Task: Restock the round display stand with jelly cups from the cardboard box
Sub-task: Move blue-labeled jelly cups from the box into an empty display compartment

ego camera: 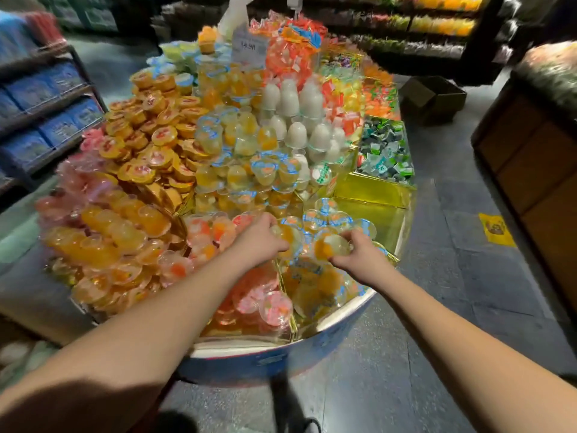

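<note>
The round display stand (337,320) fills the middle of the head view, heaped with jelly cups in wedge-shaped sections. My left hand (259,237) grips a clear jelly cup with an orange centre (288,234) over the near section of blue-lidded cups (324,220). To its right, my right hand (362,254) holds a second such cup (331,246) above the same section. Both cups touch or hover just over the pile; I cannot tell which. A dark cardboard box (432,96) sits open on the floor beyond the stand, at the right.
Gold-lined compartments (373,190) lie to the right of my hands. Pink and orange cups (249,295) fill the sections at the near left. Shelves with blue packs (46,114) stand left, a wooden counter (530,160) right. A price tag (248,45) tops the stand.
</note>
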The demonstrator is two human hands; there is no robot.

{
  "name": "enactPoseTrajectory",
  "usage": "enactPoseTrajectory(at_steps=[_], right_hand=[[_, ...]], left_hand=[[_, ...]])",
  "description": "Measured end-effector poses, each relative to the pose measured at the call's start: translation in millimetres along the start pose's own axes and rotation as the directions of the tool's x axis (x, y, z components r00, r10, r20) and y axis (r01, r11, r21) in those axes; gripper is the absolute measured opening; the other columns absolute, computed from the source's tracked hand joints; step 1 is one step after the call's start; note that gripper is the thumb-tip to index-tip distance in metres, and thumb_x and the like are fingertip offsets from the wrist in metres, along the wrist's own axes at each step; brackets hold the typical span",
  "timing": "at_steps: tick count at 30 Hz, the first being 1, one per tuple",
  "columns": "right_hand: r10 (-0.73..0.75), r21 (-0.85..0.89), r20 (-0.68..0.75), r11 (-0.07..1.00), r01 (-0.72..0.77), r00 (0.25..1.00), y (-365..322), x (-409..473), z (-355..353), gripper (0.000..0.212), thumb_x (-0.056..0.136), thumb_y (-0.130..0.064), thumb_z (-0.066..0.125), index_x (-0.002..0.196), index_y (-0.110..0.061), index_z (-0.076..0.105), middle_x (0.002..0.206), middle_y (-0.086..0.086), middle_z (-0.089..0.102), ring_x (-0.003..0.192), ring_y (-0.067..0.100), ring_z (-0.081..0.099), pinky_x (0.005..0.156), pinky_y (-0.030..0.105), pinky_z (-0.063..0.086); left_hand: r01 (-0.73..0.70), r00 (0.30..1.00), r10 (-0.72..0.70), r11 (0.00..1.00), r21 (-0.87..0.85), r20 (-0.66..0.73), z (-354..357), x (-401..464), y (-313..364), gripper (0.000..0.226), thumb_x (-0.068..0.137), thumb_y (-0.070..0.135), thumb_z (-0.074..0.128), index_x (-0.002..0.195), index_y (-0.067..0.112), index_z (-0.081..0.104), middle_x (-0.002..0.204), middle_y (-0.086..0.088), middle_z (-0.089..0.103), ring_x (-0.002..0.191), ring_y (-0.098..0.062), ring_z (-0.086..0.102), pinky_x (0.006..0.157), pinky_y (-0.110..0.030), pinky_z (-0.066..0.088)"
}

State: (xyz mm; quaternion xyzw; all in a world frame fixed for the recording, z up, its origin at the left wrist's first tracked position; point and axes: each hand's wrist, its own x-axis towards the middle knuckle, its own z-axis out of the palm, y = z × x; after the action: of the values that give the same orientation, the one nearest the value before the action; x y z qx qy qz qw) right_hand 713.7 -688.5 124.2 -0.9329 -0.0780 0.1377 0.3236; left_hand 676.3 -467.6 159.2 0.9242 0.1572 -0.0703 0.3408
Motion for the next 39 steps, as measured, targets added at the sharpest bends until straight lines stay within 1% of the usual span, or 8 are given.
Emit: enactPoseTrajectory(at_steps=[4,8,10,18,23,28,35,39], right_hand=[[0.025,-0.03,-0.017,0.999,-0.025,1.0,24.8,38.0,-26.8,0.065,0.081,-0.028,0.076,0.137,-0.012,0.048,0.138,0.009,0.048,0.121,0.023,0.053,0.093,0.027,0.04],[0.013,-0.086,-0.008,0.996,-0.014,1.0,34.1,76.8,-44.6,0.067,0.081,-0.026,0.075,0.139,-0.008,0.047,0.14,0.011,0.046,0.126,0.024,0.049,0.101,0.03,0.039],[0.013,-0.11,-0.001,0.994,-0.013,1.0,33.6,98.6,-49.3,0.069,0.081,-0.025,0.075,0.141,-0.008,0.045,0.142,0.012,0.045,0.128,0.025,0.048,0.1,0.03,0.039],[0.022,-0.196,-0.005,0.98,-0.022,1.0,27.7,177.7,-41.2,0.071,0.08,-0.029,0.076,0.14,-0.009,0.044,0.142,0.011,0.048,0.127,0.029,0.049,0.102,0.036,0.044],[0.03,-0.264,-0.002,0.964,-0.03,1.0,24.8,218.2,-31.6,0.065,0.081,-0.029,0.074,0.136,-0.009,0.047,0.138,0.013,0.05,0.124,0.031,0.05,0.097,0.037,0.046],[0.014,-0.282,0.003,0.959,-0.013,1.0,25.8,245.9,-17.9,0.067,0.082,-0.031,0.074,0.139,-0.012,0.045,0.139,0.012,0.049,0.127,0.031,0.047,0.101,0.037,0.043],[-0.003,-0.296,0.015,0.955,0.007,1.0,33.9,264.3,-5.2,0.063,0.083,-0.029,0.073,0.137,-0.01,0.046,0.137,0.013,0.049,0.127,0.033,0.045,0.101,0.039,0.041],[-0.008,-0.262,0.033,0.965,0.017,0.999,37.2,268.1,-1.0,0.067,0.085,-0.027,0.073,0.141,-0.011,0.042,0.141,0.013,0.047,0.131,0.032,0.042,0.104,0.038,0.04]], left_hand=[[-0.014,1.0,0.015,0.999,0.05,-0.016,18.9,42.8,32.1,0.06,0.078,0.022,0.073,0.129,0.011,0.045,0.123,-0.007,0.055,0.092,-0.024,0.056,0.068,-0.028,0.039],[-0.05,0.999,0.051,0.991,0.126,-0.006,35.5,80.0,50.8,0.057,0.08,0.018,0.072,0.127,0.011,0.042,0.129,-0.007,0.05,0.099,-0.026,0.058,0.073,-0.033,0.047],[-0.065,0.998,0.067,0.985,0.16,-0.005,42.8,97.3,56.3,0.055,0.081,0.016,0.071,0.128,0.01,0.042,0.133,-0.008,0.047,0.106,-0.027,0.057,0.078,-0.034,0.048],[-0.11,0.993,0.099,0.962,0.248,0.058,71.8,154.8,54.4,0.054,0.083,0.014,0.07,0.128,0.01,0.04,0.135,-0.009,0.044,0.113,-0.03,0.054,0.076,-0.036,0.044],[-0.18,0.982,0.155,0.94,0.289,0.107,87.6,181.8,48.8,0.055,0.084,0.015,0.07,0.129,0.01,0.039,0.132,-0.01,0.046,0.12,-0.032,0.049,0.089,-0.041,0.045],[-0.231,0.971,0.198,0.918,0.321,0.134,102.1,199.1,47.7,0.059,0.087,0.017,0.067,0.135,0.008,0.035,0.133,-0.012,0.044,0.122,-0.034,0.047,0.094,-0.044,0.043],[-0.198,0.978,0.166,0.936,0.292,0.129,121.2,211.9,39.8,0.054,0.087,0.013,0.063,0.134,0.011,0.036,0.134,-0.012,0.044,0.125,-0.033,0.045,0.098,-0.045,0.042],[-0.18,0.983,0.167,0.958,0.222,0.074,128.2,212.7,36.4,0.055,0.089,0.014,0.065,0.136,0.013,0.036,0.135,-0.01,0.042,0.125,-0.032,0.044,0.099,-0.048,0.043]])
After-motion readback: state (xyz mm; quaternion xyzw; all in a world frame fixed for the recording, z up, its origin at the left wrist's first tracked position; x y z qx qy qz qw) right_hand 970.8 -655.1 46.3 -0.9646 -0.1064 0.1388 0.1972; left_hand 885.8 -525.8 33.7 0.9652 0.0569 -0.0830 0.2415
